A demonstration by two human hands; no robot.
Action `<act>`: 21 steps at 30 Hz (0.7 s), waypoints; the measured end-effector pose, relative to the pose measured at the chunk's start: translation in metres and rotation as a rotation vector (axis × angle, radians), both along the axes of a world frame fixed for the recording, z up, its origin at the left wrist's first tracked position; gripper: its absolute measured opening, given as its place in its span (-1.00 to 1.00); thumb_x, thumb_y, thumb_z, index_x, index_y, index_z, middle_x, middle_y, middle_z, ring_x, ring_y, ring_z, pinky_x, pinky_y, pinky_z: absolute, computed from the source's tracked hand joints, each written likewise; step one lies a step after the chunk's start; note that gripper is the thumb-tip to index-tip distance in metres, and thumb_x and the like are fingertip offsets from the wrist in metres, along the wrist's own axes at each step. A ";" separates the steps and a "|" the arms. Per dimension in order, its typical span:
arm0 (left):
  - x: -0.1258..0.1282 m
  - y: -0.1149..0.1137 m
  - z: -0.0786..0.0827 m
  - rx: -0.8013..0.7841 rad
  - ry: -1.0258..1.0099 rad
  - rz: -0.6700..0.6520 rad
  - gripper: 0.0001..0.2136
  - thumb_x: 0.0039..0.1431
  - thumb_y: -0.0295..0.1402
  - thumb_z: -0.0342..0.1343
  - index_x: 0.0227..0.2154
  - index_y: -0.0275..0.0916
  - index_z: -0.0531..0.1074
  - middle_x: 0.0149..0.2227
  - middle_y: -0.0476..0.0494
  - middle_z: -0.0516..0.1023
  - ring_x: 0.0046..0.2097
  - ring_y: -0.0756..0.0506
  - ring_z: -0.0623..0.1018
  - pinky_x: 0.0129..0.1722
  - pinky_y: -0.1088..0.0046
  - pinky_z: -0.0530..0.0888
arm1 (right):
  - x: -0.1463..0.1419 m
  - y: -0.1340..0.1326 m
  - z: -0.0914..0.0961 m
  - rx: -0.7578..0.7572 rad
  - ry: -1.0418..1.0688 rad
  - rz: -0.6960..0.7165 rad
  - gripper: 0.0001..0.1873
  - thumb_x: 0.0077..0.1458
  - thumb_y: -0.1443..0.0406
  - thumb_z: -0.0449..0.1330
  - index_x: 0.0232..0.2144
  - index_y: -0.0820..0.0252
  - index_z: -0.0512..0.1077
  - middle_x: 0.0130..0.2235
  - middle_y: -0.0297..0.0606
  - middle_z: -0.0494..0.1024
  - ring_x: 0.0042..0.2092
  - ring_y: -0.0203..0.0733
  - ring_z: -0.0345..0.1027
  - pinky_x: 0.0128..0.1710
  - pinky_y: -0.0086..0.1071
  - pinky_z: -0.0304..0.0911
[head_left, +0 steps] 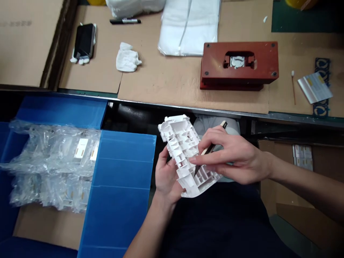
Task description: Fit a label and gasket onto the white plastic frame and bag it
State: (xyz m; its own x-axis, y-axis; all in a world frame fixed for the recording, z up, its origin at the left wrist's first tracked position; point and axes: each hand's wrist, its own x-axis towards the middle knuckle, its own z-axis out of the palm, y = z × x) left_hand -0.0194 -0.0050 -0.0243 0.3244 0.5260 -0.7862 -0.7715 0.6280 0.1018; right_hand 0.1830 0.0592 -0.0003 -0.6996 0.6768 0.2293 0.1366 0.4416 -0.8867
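Observation:
My left hand (166, 175) holds a white injection-moulded plastic part (180, 143) from below, its ribbed, many-celled side facing up. My right hand (232, 157) is over the part's right side, with its fingertips on or just above the ribs. Between its fingers sits a slim pale-handled tool (212, 146) with a dark tip and dark end. The tool's tip points down into the ribs, partly hidden by my fingers. It may be a trimming knife, but the blade is too small to tell.
A blue corrugated plastic bin (123, 179) holds clear bags of small parts (51, 161) at my left. Ahead on the cardboard-covered bench are a red metal fixture (239, 64), a phone (84, 41), a black marker (125, 21), white cloths (127, 57) and a swab (292, 86).

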 end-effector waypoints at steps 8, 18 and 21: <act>-0.011 0.012 -0.005 -0.022 0.346 0.228 -0.46 -0.10 -0.33 0.46 0.01 -0.21 0.52 -0.26 -0.08 0.67 -0.11 -0.14 0.63 0.02 0.35 0.55 | -0.001 -0.019 -0.029 -0.296 -0.078 -0.713 -0.70 0.28 0.29 0.17 0.03 0.03 0.52 -0.12 -0.30 0.55 -0.10 -0.28 0.44 -0.08 -0.37 0.34; -0.006 0.026 0.005 0.237 0.872 0.295 -0.39 -0.05 -0.58 0.35 0.11 -0.09 0.46 0.14 -0.18 0.53 0.18 -0.26 0.50 0.07 0.25 0.56 | -0.027 -0.049 -0.015 -0.388 -0.153 -0.763 -0.61 0.28 0.21 0.17 0.13 0.06 0.46 -0.18 -0.27 0.53 -0.19 -0.29 0.44 -0.27 -0.44 0.40; -0.001 0.025 0.010 0.248 0.917 0.272 -0.39 -0.04 -0.57 0.35 0.13 -0.13 0.45 0.16 -0.23 0.51 0.17 -0.29 0.50 0.10 0.22 0.54 | -0.034 -0.051 -0.009 -0.324 -0.212 -0.740 -0.51 0.22 0.14 0.24 0.15 0.19 0.46 -0.29 -0.27 0.46 -0.35 -0.34 0.38 -0.47 -0.44 0.32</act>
State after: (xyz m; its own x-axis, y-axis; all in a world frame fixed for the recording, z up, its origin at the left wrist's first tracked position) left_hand -0.0208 0.0200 -0.0148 -0.5117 0.6762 -0.5300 -0.4425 0.3214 0.8372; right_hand 0.1489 0.0077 -0.0092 -0.0546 0.9884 -0.1421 0.4698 -0.1001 -0.8771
